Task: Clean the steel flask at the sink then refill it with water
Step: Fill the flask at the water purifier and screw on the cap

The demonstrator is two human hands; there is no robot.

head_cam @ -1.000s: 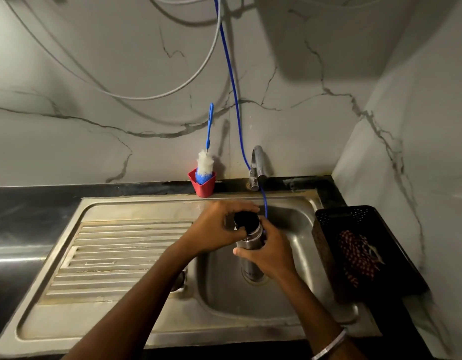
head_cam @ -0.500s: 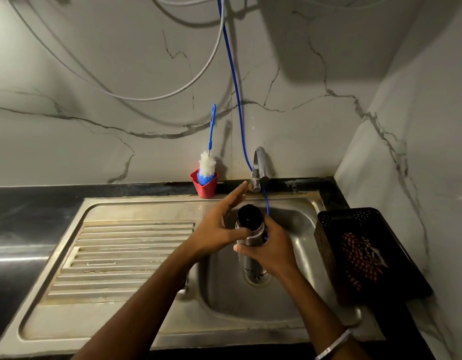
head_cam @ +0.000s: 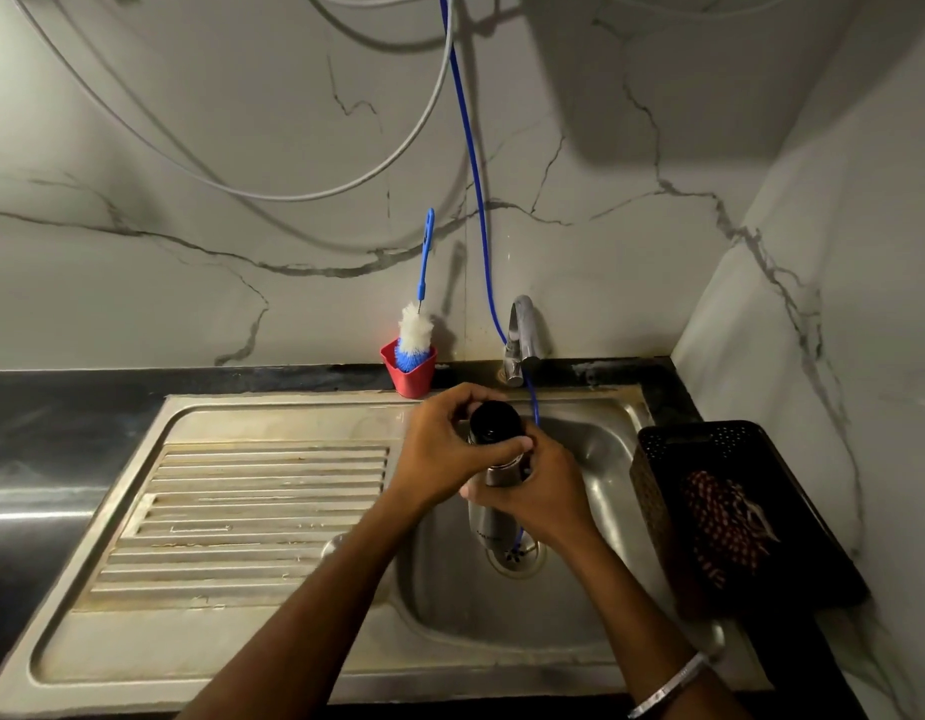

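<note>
Both hands meet over the sink basin: the left hand (head_cam: pixel 450 449) curls its fingers and thumb round the black cap (head_cam: pixel 495 422) of the steel flask (head_cam: pixel 494 506), while the right hand (head_cam: pixel 540 491) wraps round the flask's body just below the neck. The flask stands nearly upright above the drain (head_cam: pixel 517 556), roughly at the centre of the view; whether its base touches the basin floor I cannot tell.

Judging by this grip, the cap is being twisted, and since it sits on the mouth, cleaning looks not yet begun. No water can be seen running from the tap (head_cam: pixel 522 335), which stands at 12 o'clock from the flask. A blue hose (head_cam: pixel 470 163) hangs down the wall past the tap and into the basin behind the flask.

At 11 o'clock from the flask, the bottle brush (head_cam: pixel 414 335) rests head-down in a red cup (head_cam: pixel 409 371) on the dark tabletop (head_cam: pixel 60 407), untouched. At 3 o'clock a black perforated basket (head_cam: pixel 709 444) holds a red-and-white cloth (head_cam: pixel 725 522). At 9 o'clock lies the ribbed draining board (head_cam: pixel 242 511).

Left to do, as I read it: take the cap off, scrub and rinse, refill, and close.
</note>
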